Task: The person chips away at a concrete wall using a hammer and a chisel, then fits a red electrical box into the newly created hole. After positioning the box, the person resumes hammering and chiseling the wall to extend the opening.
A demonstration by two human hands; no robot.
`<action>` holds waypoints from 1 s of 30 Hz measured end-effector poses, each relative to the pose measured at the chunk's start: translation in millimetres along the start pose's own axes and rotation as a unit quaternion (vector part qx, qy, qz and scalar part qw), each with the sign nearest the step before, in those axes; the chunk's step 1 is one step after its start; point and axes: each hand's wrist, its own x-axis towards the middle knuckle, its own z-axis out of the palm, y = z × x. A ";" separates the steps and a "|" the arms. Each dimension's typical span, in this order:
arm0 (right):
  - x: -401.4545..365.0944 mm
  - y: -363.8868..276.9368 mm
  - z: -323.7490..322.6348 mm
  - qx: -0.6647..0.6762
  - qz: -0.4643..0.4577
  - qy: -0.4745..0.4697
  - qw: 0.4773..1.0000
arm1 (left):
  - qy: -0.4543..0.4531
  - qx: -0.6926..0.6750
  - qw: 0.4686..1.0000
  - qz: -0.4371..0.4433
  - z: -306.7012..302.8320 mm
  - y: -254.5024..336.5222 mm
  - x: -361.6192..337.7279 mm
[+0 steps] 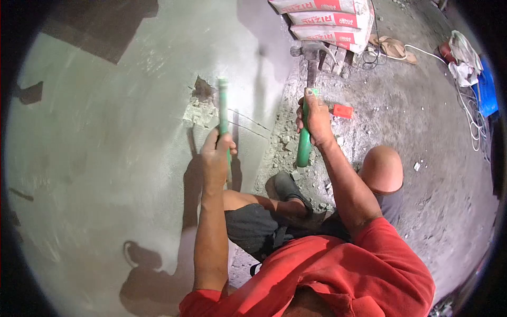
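My left hand (215, 153) is closed around a green chisel (223, 108), a slim bar whose upper end is slightly blurred. The chisel stands in front of the grey plastered wall (137, 111), beside a jagged hole (202, 89) with a rough broken patch under it. Whether its tip touches the wall is hidden. My right hand (318, 119) grips the green handle of a claw hammer (304, 142), thumb along the handle. The steel hammer head points away from me, apart from the chisel. Two dark lines run across the wall to the right of the hole.
Broken rubble (285, 140) lies along the wall's foot, near my shoe (289, 189). An orange-red object (343, 111) rests on the floor past my right hand. Stacked cement bags (330, 21), sandals (393, 48), a white cord (467, 105) and a blue container (487, 87) are farther off.
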 end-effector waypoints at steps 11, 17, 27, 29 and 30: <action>4.7 9.5 0.1 0.011 0.025 0.018 0.999 | 0.009 -0.443 0.888 -0.124 -22.6 16.4 -0.7; 2.9 15.6 2.6 0.012 0.033 0.011 0.999 | 0.047 -0.412 0.898 -0.149 -20.2 25.5 -0.2; 4.9 22.5 -0.7 -0.029 0.054 0.001 0.998 | -0.064 0.031 0.977 -0.200 -10.2 37.9 22.8; 5.0 20.0 0.0 -0.019 0.054 0.004 0.998 | -0.060 0.111 0.968 -0.216 -14.8 45.3 31.4; 3.9 19.0 -0.4 -0.014 0.055 0.007 0.998 | -0.042 0.132 0.968 -0.209 -17.3 45.2 33.5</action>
